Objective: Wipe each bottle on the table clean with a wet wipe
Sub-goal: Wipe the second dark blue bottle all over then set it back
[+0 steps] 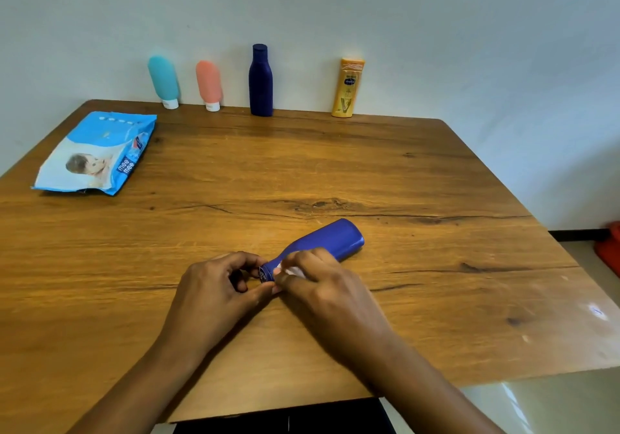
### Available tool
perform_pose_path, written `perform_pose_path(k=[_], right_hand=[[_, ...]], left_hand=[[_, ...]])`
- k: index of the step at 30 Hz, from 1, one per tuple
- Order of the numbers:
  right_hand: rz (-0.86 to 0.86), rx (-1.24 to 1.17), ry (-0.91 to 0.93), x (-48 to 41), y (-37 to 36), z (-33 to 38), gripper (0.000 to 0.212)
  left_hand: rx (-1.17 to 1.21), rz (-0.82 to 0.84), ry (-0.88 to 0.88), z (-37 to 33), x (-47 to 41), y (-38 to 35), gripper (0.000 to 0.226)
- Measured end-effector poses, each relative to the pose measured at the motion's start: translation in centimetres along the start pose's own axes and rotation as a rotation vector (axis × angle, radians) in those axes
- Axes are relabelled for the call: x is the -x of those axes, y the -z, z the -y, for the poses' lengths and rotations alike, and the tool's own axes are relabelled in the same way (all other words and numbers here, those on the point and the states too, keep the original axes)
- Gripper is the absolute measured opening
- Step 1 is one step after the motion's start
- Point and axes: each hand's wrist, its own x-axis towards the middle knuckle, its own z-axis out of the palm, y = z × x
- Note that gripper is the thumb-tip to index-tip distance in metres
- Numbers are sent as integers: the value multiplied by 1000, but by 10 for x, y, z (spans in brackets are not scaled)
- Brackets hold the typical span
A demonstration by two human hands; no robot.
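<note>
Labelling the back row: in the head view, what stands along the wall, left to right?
teal tube → pink tube → dark blue bottle → yellow bottle

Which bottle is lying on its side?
The bright blue plastic bottle held by the left hand and right hand; the teal tube, pink tube, navy bottle and yellow bottle stand upright by the wall.

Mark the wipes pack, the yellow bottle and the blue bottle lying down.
wipes pack [97, 155], head view, middle of its printed front.
yellow bottle [348, 89], head view, label on its body.
lying blue bottle [330, 237], head view, bare body near its base.
</note>
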Motion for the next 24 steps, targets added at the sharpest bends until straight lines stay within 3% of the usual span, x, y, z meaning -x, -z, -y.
perform_pose_path(k=[6,12,19,24], right_hand=[[-178,-29,-314,2,8,-42,21],[-86,-40,-90,-2,0,2,26],[-258,-3,-469,-9,18,-73,19],[-146,-33,-240,-13,8,-22,25]], left_hand=[[7,-8,4,-1,-1,-1,33],[-21,5,9,-1,-1,-2,37],[-39,-9,19,1,-3,-3,35],[-80,8,40,-1,-4,-3,37]])
